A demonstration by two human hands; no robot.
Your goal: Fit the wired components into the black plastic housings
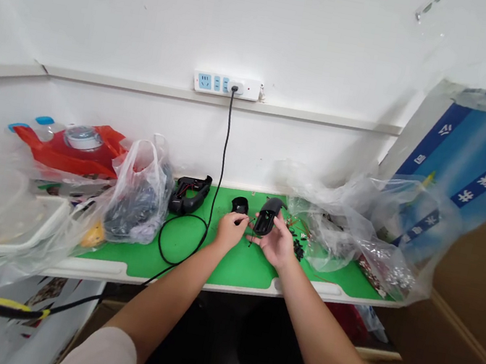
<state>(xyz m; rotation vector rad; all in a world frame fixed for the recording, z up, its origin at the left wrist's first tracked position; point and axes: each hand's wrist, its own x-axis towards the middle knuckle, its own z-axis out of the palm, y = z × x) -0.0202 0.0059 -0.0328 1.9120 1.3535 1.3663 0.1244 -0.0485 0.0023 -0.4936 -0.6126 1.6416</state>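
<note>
Upright, the black plastic shell (268,216) rests in the curled fingers of the right hand (277,246), long axis pointing away, hollow side toward the left hand (230,231), whose bunched fingers seem to pinch thin wires (251,231) above the green mat (227,270)

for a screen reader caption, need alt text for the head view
Over a green mat, a person's right hand holds an open black plastic shell near thin wires, with the left hand close beside it. A black power cable runs down from a white wall power strip, between clear plastic bags.
</note>
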